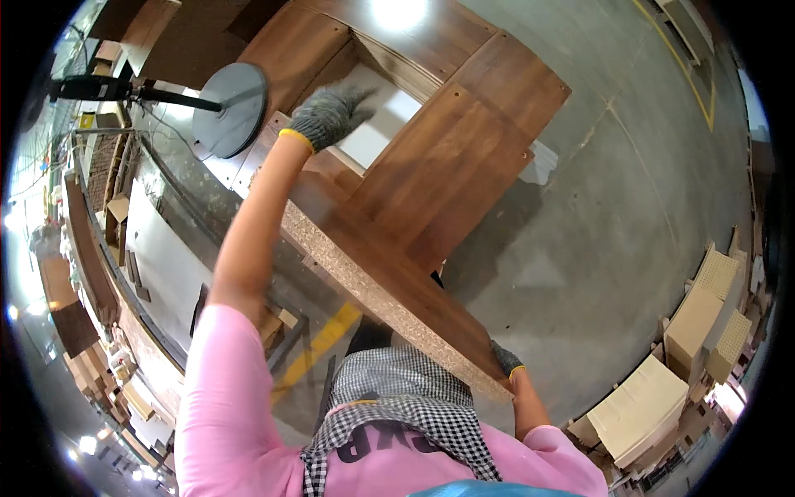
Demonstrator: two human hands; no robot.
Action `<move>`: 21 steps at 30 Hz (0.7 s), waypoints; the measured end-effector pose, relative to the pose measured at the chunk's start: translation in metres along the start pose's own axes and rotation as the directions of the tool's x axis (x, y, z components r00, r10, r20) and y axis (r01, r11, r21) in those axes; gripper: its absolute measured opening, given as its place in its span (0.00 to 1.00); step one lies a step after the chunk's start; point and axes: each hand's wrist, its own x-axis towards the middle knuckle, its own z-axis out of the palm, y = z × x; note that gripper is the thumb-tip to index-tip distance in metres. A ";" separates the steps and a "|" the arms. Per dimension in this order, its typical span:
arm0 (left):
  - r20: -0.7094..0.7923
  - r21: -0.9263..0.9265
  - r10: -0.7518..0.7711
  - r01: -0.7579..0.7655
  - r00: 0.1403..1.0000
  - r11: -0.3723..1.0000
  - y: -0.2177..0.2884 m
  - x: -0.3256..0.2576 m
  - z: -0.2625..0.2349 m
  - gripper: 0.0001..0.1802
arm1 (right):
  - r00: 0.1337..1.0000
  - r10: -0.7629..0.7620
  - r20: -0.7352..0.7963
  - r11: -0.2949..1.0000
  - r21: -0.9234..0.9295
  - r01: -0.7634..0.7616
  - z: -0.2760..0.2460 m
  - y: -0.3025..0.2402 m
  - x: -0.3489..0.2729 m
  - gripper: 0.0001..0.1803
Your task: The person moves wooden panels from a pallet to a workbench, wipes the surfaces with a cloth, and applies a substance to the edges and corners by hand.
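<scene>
A brown wood-grain board (418, 302) with a raw particleboard edge slants in front of my body. My right hand (506, 359), in a grey knit glove, grips its near right end; the fingertips are partly hidden behind it. My left hand (331, 114), gloved alike with a yellow cuff, is stretched out past the board's far end. Its fingers are extended and slightly blurred, with nothing in them. Beneath it lies the rectangular opening of a brown wooden cabinet (464, 141), where a white panel (383, 132) shows inside.
A grey round disc (230, 110) on a black arm stands left of the cabinet. Cardboard boxes (642, 410) are stacked at the lower right. Boards and a long bench (166, 240) line the left side. Yellow tape (315, 352) marks the grey floor (596, 248).
</scene>
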 end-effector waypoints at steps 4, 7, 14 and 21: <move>-0.795 -0.493 -0.324 -0.235 0.513 0.838 0.062 -0.111 -0.047 0.33 | 0.998 -0.023 -0.064 0.998 0.053 0.026 0.010 0.012 0.000 0.29; -0.250 -0.930 -0.945 -0.324 0.213 0.173 0.100 -0.193 0.005 0.40 | 0.985 -0.090 -0.145 0.986 -0.154 0.067 0.018 0.007 -0.003 0.31; 0.474 -0.880 -0.655 0.342 0.588 -0.330 0.240 -0.281 0.156 0.50 | 0.991 -0.029 -0.132 0.998 -0.058 0.021 0.020 0.008 -0.021 0.36; -0.121 -0.879 -0.886 0.367 0.447 0.305 0.258 -0.241 0.146 0.59 | 0.986 0.087 0.145 0.984 0.144 -0.108 0.003 0.048 0.021 0.29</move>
